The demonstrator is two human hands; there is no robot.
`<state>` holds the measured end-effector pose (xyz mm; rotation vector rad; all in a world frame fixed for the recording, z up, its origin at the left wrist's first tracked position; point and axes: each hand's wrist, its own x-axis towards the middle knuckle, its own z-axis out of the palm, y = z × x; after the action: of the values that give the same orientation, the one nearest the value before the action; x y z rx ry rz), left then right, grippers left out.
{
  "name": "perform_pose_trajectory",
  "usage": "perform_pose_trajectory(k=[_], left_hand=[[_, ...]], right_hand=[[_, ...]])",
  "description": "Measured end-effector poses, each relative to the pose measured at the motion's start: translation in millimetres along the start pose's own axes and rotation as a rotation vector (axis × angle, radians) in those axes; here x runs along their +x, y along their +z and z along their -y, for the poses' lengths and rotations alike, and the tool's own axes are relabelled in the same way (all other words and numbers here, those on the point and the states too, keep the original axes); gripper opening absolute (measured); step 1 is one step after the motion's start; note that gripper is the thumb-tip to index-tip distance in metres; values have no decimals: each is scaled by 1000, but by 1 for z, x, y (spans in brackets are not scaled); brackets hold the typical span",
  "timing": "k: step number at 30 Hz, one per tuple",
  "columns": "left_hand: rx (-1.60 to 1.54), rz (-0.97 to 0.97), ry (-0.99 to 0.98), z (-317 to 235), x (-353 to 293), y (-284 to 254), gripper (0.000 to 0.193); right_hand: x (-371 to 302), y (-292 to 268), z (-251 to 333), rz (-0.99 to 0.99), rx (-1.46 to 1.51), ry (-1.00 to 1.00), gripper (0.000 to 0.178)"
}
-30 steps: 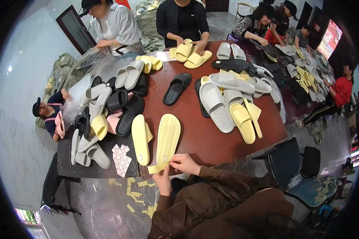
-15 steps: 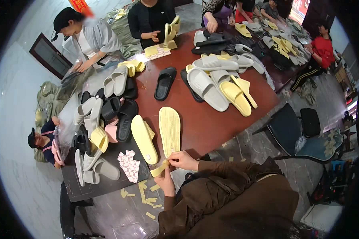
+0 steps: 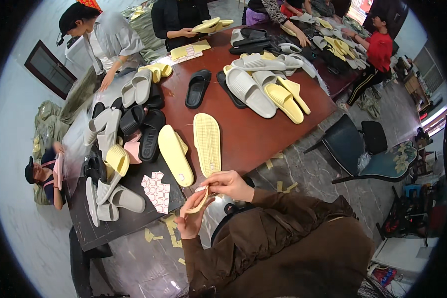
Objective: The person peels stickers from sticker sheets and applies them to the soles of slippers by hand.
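Note:
My left hand (image 3: 188,217) holds a curved pale-yellow label strip (image 3: 202,199) between thumb and fingers, just off the table's near edge. My right hand (image 3: 232,185) pinches the strip's upper end, where a small whitish patch shows. Whether a label is coming loose there is too small to tell. Just beyond my hands lies a yellow slipper (image 3: 207,139) with its ribbed sole up. Beside it to the left, another yellow slipper (image 3: 170,151) rests on its side and has a small pale sticker at its heel. A white label sheet with red outlines (image 3: 156,193) lies near the table edge.
Grey, black, pink and yellow slippers (image 3: 126,92) crowd the table's left side. A second pile (image 3: 253,92) lies farther right, and a single black slipper (image 3: 198,88) between them. Chairs (image 3: 342,144) stand at the right. Yellow paper scraps (image 3: 171,226) litter the floor. Several people work around.
My left hand has lifted and turned the strip from flat to edge-on and curved. My right hand stays at its end. Across the table, a person has lowered the yellow slippers they hold.

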<state>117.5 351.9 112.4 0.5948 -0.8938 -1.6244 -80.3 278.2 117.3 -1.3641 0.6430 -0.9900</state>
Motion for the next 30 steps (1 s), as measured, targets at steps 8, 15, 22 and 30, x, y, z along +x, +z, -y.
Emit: perform_pose_trajectory(k=[8, 15, 22, 30], left_hand=[[291, 81, 62, -11, -20, 17, 111], [54, 15, 49, 8, -17, 31, 78], [158, -227, 102, 46, -21, 79, 79], [113, -516, 152, 37, -13, 53, 46]], right_hand=[[-10, 15, 51, 8, 330, 35, 23], [-17, 23, 53, -16, 154, 36, 16], [-26, 56, 21, -408, 165, 191, 26], [8, 49, 4, -262, 732, 424, 53]])
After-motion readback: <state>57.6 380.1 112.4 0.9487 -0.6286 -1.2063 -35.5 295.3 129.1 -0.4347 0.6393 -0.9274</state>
